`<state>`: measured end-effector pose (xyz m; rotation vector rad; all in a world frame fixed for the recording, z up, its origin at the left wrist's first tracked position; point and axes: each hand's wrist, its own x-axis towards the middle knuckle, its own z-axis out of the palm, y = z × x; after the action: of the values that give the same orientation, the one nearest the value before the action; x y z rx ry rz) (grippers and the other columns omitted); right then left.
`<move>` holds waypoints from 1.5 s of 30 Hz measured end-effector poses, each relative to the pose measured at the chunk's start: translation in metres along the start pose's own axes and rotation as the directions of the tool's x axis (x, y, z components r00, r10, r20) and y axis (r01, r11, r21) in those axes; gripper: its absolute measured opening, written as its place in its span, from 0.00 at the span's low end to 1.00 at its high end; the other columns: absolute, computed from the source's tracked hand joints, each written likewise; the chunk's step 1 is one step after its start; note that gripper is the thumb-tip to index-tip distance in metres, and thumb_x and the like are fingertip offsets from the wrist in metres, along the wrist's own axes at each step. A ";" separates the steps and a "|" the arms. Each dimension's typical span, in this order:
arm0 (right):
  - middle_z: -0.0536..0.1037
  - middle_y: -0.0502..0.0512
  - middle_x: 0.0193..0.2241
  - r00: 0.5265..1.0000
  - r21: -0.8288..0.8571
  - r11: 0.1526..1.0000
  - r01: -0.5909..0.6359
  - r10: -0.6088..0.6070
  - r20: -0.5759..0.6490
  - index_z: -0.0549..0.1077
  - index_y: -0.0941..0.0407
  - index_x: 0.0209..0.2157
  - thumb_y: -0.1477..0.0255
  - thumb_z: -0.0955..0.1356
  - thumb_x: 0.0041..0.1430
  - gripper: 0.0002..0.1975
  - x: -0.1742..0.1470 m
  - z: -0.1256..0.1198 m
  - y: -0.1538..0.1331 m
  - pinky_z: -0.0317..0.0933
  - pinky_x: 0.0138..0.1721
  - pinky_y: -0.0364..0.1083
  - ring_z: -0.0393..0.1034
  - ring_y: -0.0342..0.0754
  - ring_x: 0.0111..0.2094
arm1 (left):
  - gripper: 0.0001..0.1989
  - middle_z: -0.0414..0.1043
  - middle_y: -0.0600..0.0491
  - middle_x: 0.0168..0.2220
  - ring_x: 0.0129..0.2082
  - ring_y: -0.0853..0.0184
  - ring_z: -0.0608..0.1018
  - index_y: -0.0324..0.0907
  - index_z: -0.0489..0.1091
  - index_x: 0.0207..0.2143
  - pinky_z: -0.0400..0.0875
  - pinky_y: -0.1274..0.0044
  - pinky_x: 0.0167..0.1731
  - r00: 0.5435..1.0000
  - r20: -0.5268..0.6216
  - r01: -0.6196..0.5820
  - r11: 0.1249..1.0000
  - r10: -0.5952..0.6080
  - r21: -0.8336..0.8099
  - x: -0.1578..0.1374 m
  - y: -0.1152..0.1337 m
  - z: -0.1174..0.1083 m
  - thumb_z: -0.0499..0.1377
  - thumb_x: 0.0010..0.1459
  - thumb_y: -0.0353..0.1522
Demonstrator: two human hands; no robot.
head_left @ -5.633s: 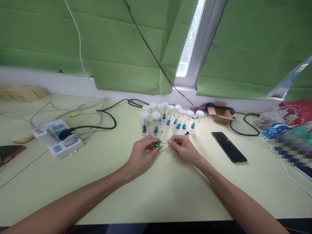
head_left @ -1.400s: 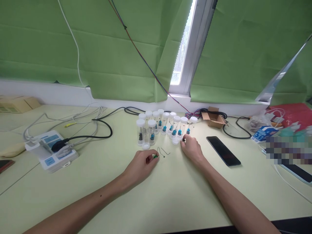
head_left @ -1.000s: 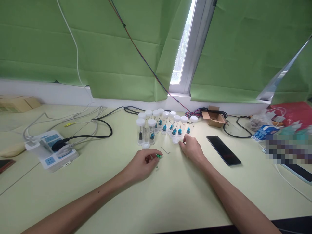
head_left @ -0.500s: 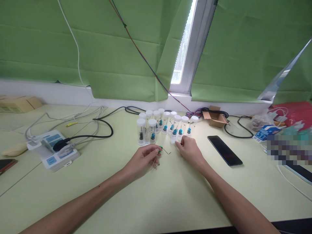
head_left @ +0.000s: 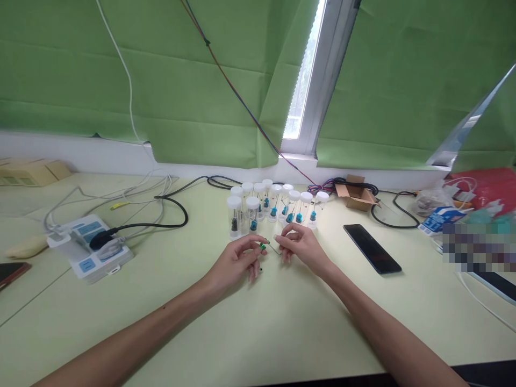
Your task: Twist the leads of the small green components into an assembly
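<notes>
Our right hand (head_left: 303, 246), pinch uncertain, has come in to three o'clock of our left hand (head_left: 234, 262), whose fingers pinch a small shiny green part (head_left: 263, 246), bringing both hands to it.

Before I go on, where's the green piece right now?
In the head view, just below centre, the green piece is in the left hand, at its side toward the right hand.

You can read no text here: the white print (head_left: 437, 222) on the blue box (head_left: 442, 219) to your right is too blurred
</notes>
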<state>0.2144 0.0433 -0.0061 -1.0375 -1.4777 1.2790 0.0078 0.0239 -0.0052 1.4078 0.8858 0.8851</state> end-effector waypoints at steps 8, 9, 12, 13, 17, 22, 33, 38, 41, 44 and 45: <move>0.74 0.47 0.22 0.993 0.135 0.987 -0.084 0.072 0.095 0.67 0.56 0.30 0.56 0.73 0.51 0.19 0.000 0.000 0.000 0.61 0.22 0.41 0.68 0.40 0.19 | 0.17 0.69 0.56 0.32 0.15 0.81 0.59 0.46 0.64 0.45 0.52 0.84 0.14 0.996 -0.065 0.067 0.998 -0.067 -0.003 0.000 0.003 0.001 0.61 0.56 0.42; 0.74 0.47 0.22 0.993 0.138 0.987 -0.083 0.070 0.099 0.67 0.56 0.30 0.56 0.73 0.51 0.19 0.000 0.000 0.000 0.61 0.22 0.41 0.67 0.40 0.19 | 0.18 0.69 0.56 0.32 0.14 0.81 0.58 0.46 0.63 0.45 0.51 0.84 0.14 0.995 -0.070 0.071 0.997 -0.071 -0.003 0.000 0.003 0.001 0.62 0.56 0.43; 0.73 0.46 0.21 0.991 0.136 0.987 -0.089 0.073 0.114 0.67 0.56 0.30 0.56 0.73 0.51 0.19 0.000 0.002 0.002 0.60 0.21 0.40 0.66 0.40 0.18 | 0.18 0.71 0.56 0.33 0.14 0.82 0.57 0.46 0.63 0.43 0.50 0.84 0.14 0.993 -0.089 0.078 0.997 -0.078 -0.004 0.000 0.001 0.001 0.62 0.56 0.43; 0.73 0.46 0.21 0.990 0.133 0.987 -0.093 0.078 0.118 0.67 0.56 0.30 0.56 0.73 0.50 0.19 0.000 0.002 0.003 0.60 0.21 0.40 0.66 0.40 0.18 | 0.18 0.71 0.56 0.33 0.14 0.82 0.57 0.46 0.62 0.43 0.50 0.84 0.14 0.993 -0.093 0.078 0.997 -0.079 -0.006 0.000 0.001 0.000 0.62 0.56 0.43; 0.73 0.46 0.21 0.988 0.126 0.987 -0.100 0.083 0.133 0.67 0.56 0.30 0.56 0.74 0.50 0.19 0.000 0.004 0.006 0.60 0.20 0.40 0.66 0.40 0.18 | 0.16 0.71 0.56 0.33 0.14 0.81 0.58 0.47 0.62 0.42 0.50 0.85 0.14 0.994 -0.071 0.079 0.997 -0.080 -0.018 -0.001 0.001 0.000 0.61 0.56 0.43; 0.73 0.46 0.21 0.985 0.124 0.988 -0.091 0.071 0.155 0.67 0.56 0.30 0.57 0.73 0.52 0.18 0.000 0.003 0.006 0.60 0.19 0.40 0.66 0.40 0.17 | 0.14 0.70 0.56 0.34 0.13 0.83 0.58 0.47 0.62 0.42 0.49 0.85 0.13 0.997 0.020 0.080 0.997 -0.080 -0.007 -0.004 0.003 0.003 0.61 0.57 0.42; 0.72 0.45 0.18 0.978 0.096 0.990 -0.100 0.080 0.195 0.67 0.56 0.29 0.57 0.73 0.52 0.18 0.000 0.002 0.007 0.54 0.15 0.38 0.63 0.39 0.15 | 0.13 0.69 0.57 0.34 0.11 0.84 0.57 0.48 0.61 0.45 0.49 0.85 0.11 0.992 0.087 0.091 0.995 -0.088 -0.028 -0.005 0.003 0.006 0.59 0.60 0.41; 0.72 0.45 0.17 0.975 0.068 0.995 -0.074 0.058 0.214 0.68 0.56 0.30 0.58 0.73 0.52 0.17 0.001 0.002 0.010 0.54 0.15 0.38 0.64 0.39 0.14 | 0.15 0.69 0.59 0.30 0.10 0.83 0.57 0.46 0.63 0.43 0.46 0.84 0.10 0.990 0.077 0.123 0.992 -0.120 -0.028 -0.002 -0.001 0.004 0.62 0.57 0.40; 0.71 0.44 0.16 0.975 0.046 0.998 -0.049 0.038 0.220 0.68 0.56 0.30 0.58 0.73 0.52 0.17 0.000 0.002 0.011 0.55 0.15 0.38 0.63 0.40 0.14 | 0.17 0.67 0.60 0.26 0.10 0.81 0.59 0.43 0.66 0.41 0.46 0.84 0.09 0.986 0.064 0.157 0.987 -0.156 -0.018 0.000 -0.003 0.003 0.64 0.54 0.42; 0.70 0.44 0.15 0.975 0.028 0.999 -0.031 0.024 0.221 0.68 0.56 0.30 0.59 0.73 0.52 0.16 0.000 0.003 0.011 0.55 0.15 0.38 0.63 0.40 0.14 | 0.18 0.62 0.63 0.17 0.10 0.80 0.57 0.41 0.68 0.40 0.45 0.84 0.10 0.976 0.046 0.211 0.977 -0.212 0.030 0.001 -0.005 0.002 0.64 0.54 0.44; 0.70 0.44 0.15 0.975 0.025 0.999 -0.027 0.021 0.220 0.68 0.56 0.30 0.59 0.73 0.53 0.16 0.000 0.003 0.010 0.55 0.15 0.38 0.62 0.40 0.14 | 0.19 0.59 0.64 0.15 0.10 0.79 0.55 0.40 0.68 0.40 0.44 0.84 0.10 0.973 0.044 0.226 0.973 -0.228 0.048 0.001 -0.006 0.001 0.64 0.54 0.44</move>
<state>0.2123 0.0437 -0.0167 -0.9207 -1.6116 1.4656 0.0090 0.0245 -0.0107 1.3283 1.0111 0.6592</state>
